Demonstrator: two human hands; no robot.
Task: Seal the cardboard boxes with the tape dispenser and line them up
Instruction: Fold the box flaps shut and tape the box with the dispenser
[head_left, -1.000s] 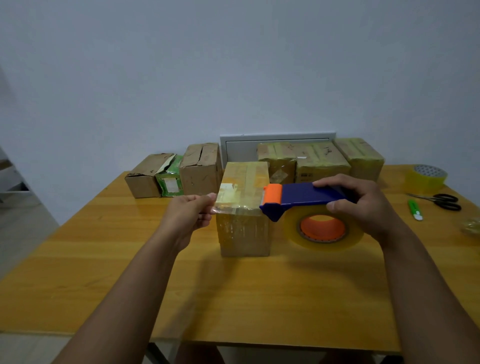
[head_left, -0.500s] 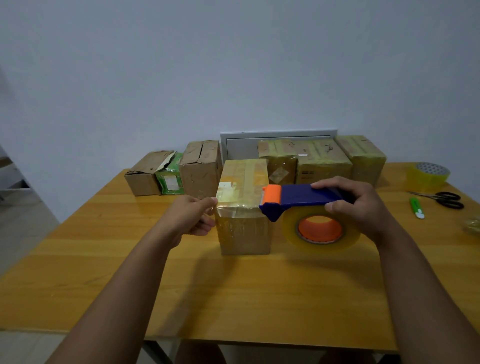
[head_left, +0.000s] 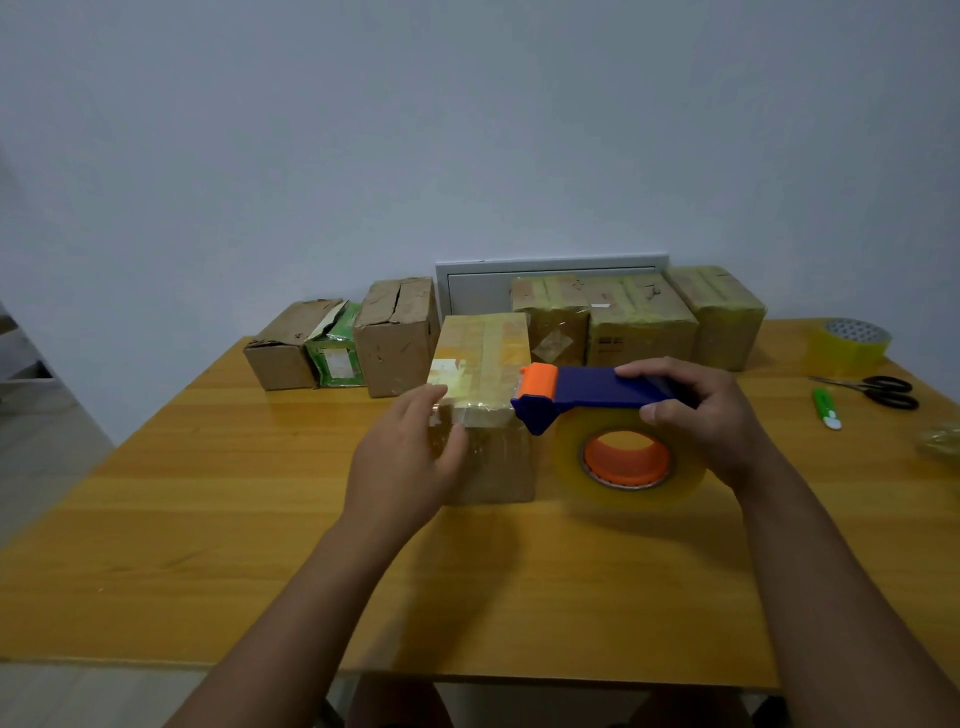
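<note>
A cardboard box (head_left: 485, 410) stands upright near the middle of the wooden table (head_left: 208, 545), its top and upper front already covered with glossy yellowish tape. The left hand (head_left: 410, 462) lies against the box's front left corner with straight fingers pressing flat on the tape there, gripping nothing. The right hand (head_left: 711, 415) grips the blue handle of the tape dispenser (head_left: 587, 395), fingers curled over the top and thumb along the near side. The dispenser's orange nose touches the box's upper right edge, and its large roll of clear tape (head_left: 628, 457) with an orange core hangs just beside the box's right face, touching or nearly touching the tabletop; which one is not clear. Along the far edge of the table, against the wall, 3 untaped boxes (head_left: 343, 343) sit side by side on the left, 1 of them green. On the right 3 taped boxes (head_left: 639, 317) form a close row. A white panel (head_left: 478, 286) on the wall shows between the 2 groups. At the far right of the table lie a spare tape roll (head_left: 847, 345), black scissors (head_left: 878, 391) and a green cutter (head_left: 826, 408), each apart from the others.
</note>
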